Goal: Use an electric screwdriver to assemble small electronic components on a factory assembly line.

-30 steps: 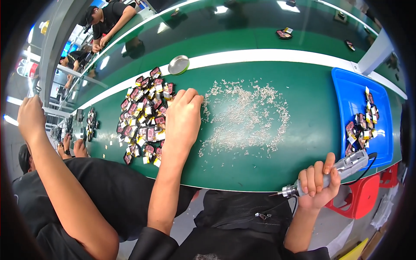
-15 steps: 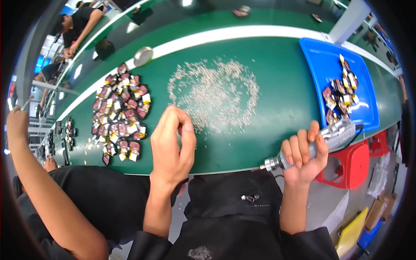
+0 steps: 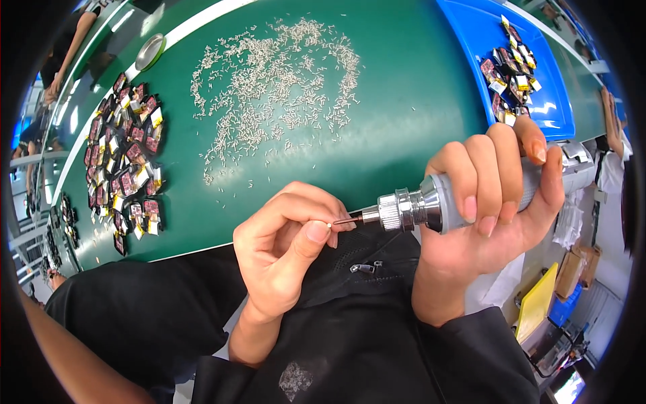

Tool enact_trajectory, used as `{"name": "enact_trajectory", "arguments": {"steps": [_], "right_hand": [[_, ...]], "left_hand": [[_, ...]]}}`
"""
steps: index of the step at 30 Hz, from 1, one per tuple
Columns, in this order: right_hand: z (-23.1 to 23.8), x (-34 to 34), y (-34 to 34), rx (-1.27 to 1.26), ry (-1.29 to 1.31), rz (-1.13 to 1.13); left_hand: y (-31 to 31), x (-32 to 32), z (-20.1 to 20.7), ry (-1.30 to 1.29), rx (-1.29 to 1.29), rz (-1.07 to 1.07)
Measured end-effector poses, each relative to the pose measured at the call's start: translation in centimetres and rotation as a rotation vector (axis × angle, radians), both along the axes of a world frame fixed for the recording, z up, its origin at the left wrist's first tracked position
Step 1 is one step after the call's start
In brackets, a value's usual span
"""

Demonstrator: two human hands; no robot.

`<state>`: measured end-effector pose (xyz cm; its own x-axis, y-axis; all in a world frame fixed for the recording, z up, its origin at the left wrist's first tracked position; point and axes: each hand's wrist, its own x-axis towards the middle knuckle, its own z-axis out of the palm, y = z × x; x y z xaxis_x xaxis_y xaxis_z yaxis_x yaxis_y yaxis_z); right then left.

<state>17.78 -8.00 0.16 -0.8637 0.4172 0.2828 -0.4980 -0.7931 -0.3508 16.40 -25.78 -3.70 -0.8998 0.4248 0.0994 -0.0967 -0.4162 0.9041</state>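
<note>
My right hand (image 3: pixel 481 195) is wrapped round a grey electric screwdriver (image 3: pixel 437 202) with a silver chuck, held level above my lap. Its thin dark bit (image 3: pixel 348 221) points left, toward my left hand (image 3: pixel 286 246). Thumb and forefinger of that hand are pinched on a tiny pale screw (image 3: pixel 329 226) at the bit's tip; the fingers partly hide it. Beyond my hands, many small silver screws (image 3: pixel 269 87) lie loosely spread over the green tabletop (image 3: pixel 397 87).
At the left lies a heap of small black and dark-red parts with yellow and white tabs (image 3: pixel 128 161). A blue tray (image 3: pixel 555 111) holding similar parts stands at the far right. A round metal dish (image 3: pixel 150 52) sits near the far-left edge. Another person's arm (image 3: pixel 74 343) shows at lower left.
My hands have come together, with the screwdriver raised closer and its bit now meeting my left fingertips. The view has shifted, so the table's things appear further left and up.
</note>
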Motion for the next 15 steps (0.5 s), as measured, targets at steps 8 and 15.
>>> {"name": "enact_trajectory", "arguments": {"steps": [8,15], "right_hand": [[-0.24,-0.15,-0.61,0.036,-0.015,0.003],[-0.62,-0.26,-0.12,0.011,-0.010,0.034]], "left_hand": [[-0.19,-0.04,-0.20,0.008,-0.013,-0.009],[0.08,-0.76,-0.88,-0.091,0.153,-0.160]]}}
